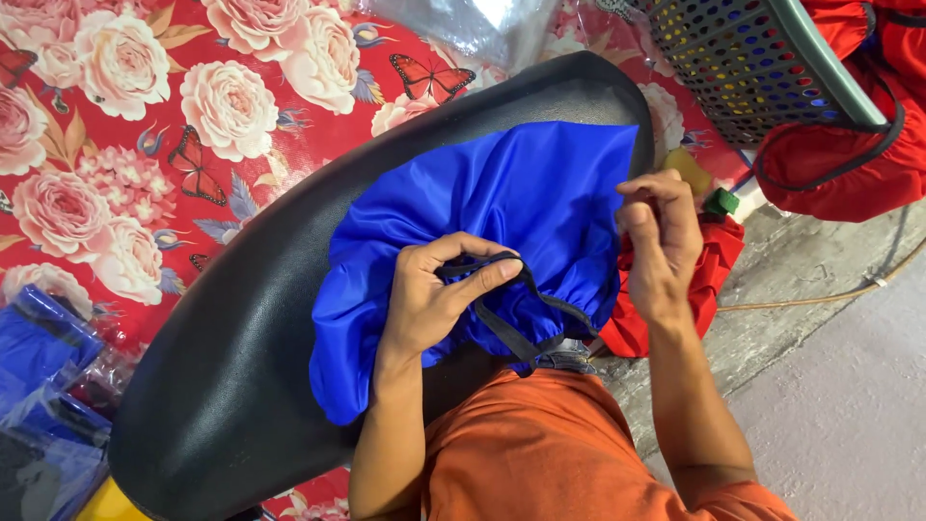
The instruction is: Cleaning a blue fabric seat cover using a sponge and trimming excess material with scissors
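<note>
Over the black seat [222, 386]: blue cover [482, 212] partly fitted, hem in my hands.

Blue cover lies bunched on the seat's near end, covering only part of it; most of the black surface is bare. My left hand [439, 294] is closed, thumb and forefinger pinching the black elastic edging [521, 333]. My right hand [661, 241] is curled shut at the cover's right edge; whether it grips fabric I cannot tell. Judged: hem gathered, stretching over the rest remains. Red covers [839, 164] lie beside a perforated basket [752, 68].
</note>
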